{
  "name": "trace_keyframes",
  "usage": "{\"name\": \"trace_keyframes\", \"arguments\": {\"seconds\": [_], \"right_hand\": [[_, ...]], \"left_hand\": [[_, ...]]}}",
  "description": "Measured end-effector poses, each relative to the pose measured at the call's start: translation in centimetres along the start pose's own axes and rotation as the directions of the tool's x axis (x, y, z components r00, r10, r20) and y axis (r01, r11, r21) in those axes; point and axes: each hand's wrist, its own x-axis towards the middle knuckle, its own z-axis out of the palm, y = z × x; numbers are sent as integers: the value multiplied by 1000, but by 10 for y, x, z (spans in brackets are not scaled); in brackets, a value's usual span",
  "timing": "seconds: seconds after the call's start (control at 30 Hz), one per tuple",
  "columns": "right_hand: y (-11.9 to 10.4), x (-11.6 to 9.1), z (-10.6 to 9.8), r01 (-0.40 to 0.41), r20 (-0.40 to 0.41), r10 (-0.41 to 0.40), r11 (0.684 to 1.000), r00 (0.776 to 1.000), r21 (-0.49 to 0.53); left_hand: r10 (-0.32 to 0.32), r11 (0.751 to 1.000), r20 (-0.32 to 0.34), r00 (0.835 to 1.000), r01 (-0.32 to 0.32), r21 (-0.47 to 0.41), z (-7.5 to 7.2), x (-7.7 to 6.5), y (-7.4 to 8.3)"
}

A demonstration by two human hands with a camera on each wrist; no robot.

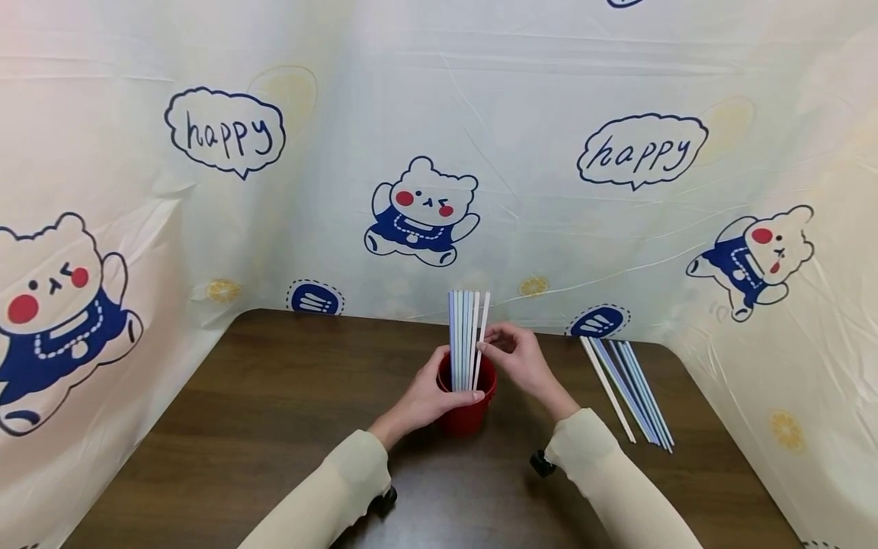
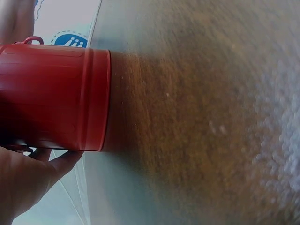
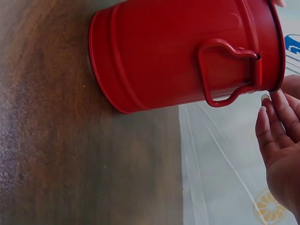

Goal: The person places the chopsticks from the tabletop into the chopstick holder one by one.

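Observation:
A red metal bucket [image 1: 463, 418] with small side handles stands upright on the table, holding a bundle of pastel straws [image 1: 461, 335] in blue, purple and white. My left hand [image 1: 425, 393] grips the bucket from the left, its thumb across the front near the rim; in the left wrist view its fingers curve round the red wall. At the rim's right side, my right hand [image 1: 523, 360] pinches a pale straw [image 1: 485, 309] that leans slightly apart from the bundle. In the right wrist view the right fingers [image 3: 276, 124] are beside the rim and the straw is hidden.
More straws [image 1: 634, 396], white, blue and purple, lie fanned on the right of the brown wooden table [image 1: 274, 412]. A printed curtain [image 1: 521, 191] with bears and lettering hangs behind the table and at both sides.

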Motion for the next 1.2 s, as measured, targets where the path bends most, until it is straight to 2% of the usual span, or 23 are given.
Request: {"name": "trace_keyframes", "arguments": {"seconds": [0.33,0.57,0.8,1.03,1.2], "right_hand": [[6,-2,5,2,-21,-1,998,1000,66],[44,-1,8,-8,-40,11,998,999,57],[50,-4,10,-28,-42,31,997,999,65],[43,-4,1,-88,-33,88,996,996,8],[37,-1,-16,-62,-50,57,992,997,-106]], "left_hand": [[-11,1000,3,1000,11,3,0,1,3],[-30,999,-6,1000,31,27,0,0,2],[-36,999,4,999,36,15,0,-1,0],[-31,1000,-1,1000,31,7,0,-2,2],[-36,999,0,999,36,15,-1,-1,2]]}}
